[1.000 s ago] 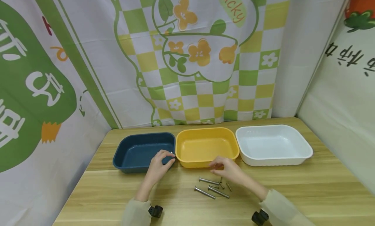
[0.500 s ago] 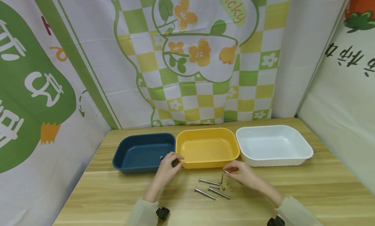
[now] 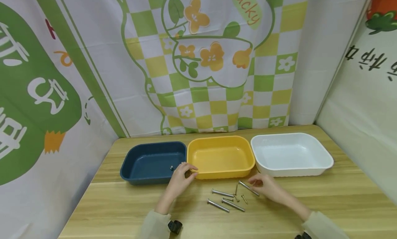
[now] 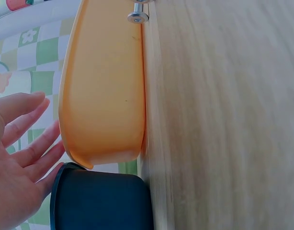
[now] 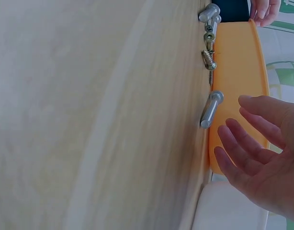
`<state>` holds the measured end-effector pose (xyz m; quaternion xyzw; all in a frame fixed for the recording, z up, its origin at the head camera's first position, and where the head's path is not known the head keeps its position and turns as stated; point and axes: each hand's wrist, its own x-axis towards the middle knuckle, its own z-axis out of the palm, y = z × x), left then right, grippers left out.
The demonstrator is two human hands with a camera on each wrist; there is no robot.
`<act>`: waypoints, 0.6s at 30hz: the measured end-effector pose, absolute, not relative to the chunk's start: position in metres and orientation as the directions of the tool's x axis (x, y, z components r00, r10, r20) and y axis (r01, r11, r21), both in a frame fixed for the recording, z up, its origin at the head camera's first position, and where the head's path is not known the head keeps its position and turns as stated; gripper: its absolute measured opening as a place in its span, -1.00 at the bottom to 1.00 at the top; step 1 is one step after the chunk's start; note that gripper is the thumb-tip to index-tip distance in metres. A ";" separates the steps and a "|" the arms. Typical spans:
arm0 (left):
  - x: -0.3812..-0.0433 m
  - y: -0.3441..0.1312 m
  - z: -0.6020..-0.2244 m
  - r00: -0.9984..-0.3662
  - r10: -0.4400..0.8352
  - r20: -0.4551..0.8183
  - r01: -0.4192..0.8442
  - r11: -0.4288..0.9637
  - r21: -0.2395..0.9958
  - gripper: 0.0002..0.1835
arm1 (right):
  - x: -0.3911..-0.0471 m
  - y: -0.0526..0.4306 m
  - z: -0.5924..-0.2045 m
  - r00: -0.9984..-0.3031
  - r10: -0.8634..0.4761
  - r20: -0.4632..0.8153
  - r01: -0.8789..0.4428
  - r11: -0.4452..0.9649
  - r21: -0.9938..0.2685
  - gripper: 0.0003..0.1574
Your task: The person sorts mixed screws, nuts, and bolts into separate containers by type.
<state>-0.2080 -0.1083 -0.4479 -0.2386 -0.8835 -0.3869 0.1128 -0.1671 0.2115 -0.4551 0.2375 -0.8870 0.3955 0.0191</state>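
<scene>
My left hand (image 3: 179, 178) is at the near rims of the blue tray (image 3: 133, 178) and the yellow tray (image 3: 221, 174); its fingers are parted in the left wrist view. Inside the blue tray lies a small shiny metal piece (image 3: 172, 167). My right hand (image 3: 267, 187) hovers in front of the yellow tray, fingers loosely bent and holding nothing. Right by its fingertips, a thick silver bolt (image 5: 212, 109) lies on the table. To its left are several more long bolts (image 3: 218, 205) and short brassy screws (image 3: 244, 199).
A white tray (image 3: 310, 171) stands to the right of the yellow one, the three in a row along the back of the wooden table (image 3: 124, 211). Printed cloth (image 3: 214, 104) hangs behind them and at both sides.
My right hand has moved right and nearer, and the bolt beside it has come into view. My left hand has shifted right, from the blue tray to the yellow rim, uncovering the small metal piece.
</scene>
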 end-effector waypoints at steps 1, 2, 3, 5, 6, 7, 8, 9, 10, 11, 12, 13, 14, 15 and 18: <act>-0.208 -0.108 -0.448 -0.862 0.336 0.379 0.507 0.590 0.628 -0.87 | -0.167 0.212 -0.455 -0.885 -0.409 0.224 -0.441 0.576 -0.689 -0.75; -0.208 -0.108 -0.448 -0.862 0.339 0.376 0.507 0.590 0.628 -0.87 | -0.167 0.213 -0.456 -0.883 -0.414 0.223 -0.443 0.575 -0.688 -0.74; -0.208 -0.108 -0.448 -0.862 0.344 0.372 0.507 0.589 0.629 -0.87 | -0.167 0.214 -0.456 -0.882 -0.417 0.218 -0.441 0.572 -0.692 -0.74; -0.209 -0.108 -0.449 -0.861 0.351 0.367 0.508 0.587 0.631 -0.86 | -0.168 0.216 -0.458 -0.882 -0.424 0.206 -0.435 0.565 -0.701 -0.73; -0.209 -0.108 -0.449 -0.860 0.355 0.365 0.509 0.585 0.631 -0.87 | -0.168 0.217 -0.458 -0.883 -0.426 0.198 -0.431 0.563 -0.705 -0.73; -0.209 -0.108 -0.449 -0.859 0.360 0.365 0.512 0.584 0.629 -0.87 | -0.169 0.218 -0.459 -0.882 -0.430 0.191 -0.427 0.560 -0.710 -0.74; -0.210 -0.108 -0.450 -0.857 0.364 0.366 0.515 0.583 0.628 -0.87 | -0.169 0.219 -0.460 -0.882 -0.434 0.185 -0.423 0.554 -0.717 -0.74; -0.210 -0.108 -0.450 -0.854 0.368 0.367 0.520 0.584 0.624 -0.87 | -0.170 0.219 -0.461 -0.881 -0.438 0.179 -0.420 0.549 -0.723 -0.74; -0.211 -0.108 -0.450 -0.853 0.370 0.367 0.521 0.586 0.620 -0.88 | -0.171 0.220 -0.461 -0.880 -0.441 0.176 -0.419 0.545 -0.726 -0.75; -0.211 -0.108 -0.451 -0.851 0.375 0.368 0.525 0.588 0.615 -0.89 | -0.172 0.221 -0.462 -0.878 -0.445 0.175 -0.419 0.541 -0.729 -0.75; -0.212 -0.108 -0.451 -0.850 0.378 0.368 0.527 0.588 0.613 -0.90 | -0.172 0.221 -0.462 -0.877 -0.449 0.174 -0.421 0.539 -0.730 -0.75; -0.212 -0.108 -0.451 -0.849 0.381 0.367 0.529 0.589 0.611 -0.90 | -0.173 0.221 -0.462 -0.875 -0.452 0.172 -0.420 0.535 -0.733 -0.75; -0.212 -0.108 -0.451 -0.849 0.383 0.364 0.529 0.587 0.613 -0.91 | -0.173 0.221 -0.462 -0.875 -0.454 0.171 -0.421 0.534 -0.733 -0.75; -0.213 -0.108 -0.451 -0.848 0.388 0.362 0.530 0.586 0.613 -0.91 | -0.173 0.221 -0.462 -0.872 -0.458 0.171 -0.423 0.533 -0.733 -0.75; -0.214 -0.108 -0.451 -0.847 0.398 0.352 0.530 0.580 0.619 -0.91 | -0.175 0.220 -0.463 -0.869 -0.465 0.168 -0.426 0.532 -0.732 -0.75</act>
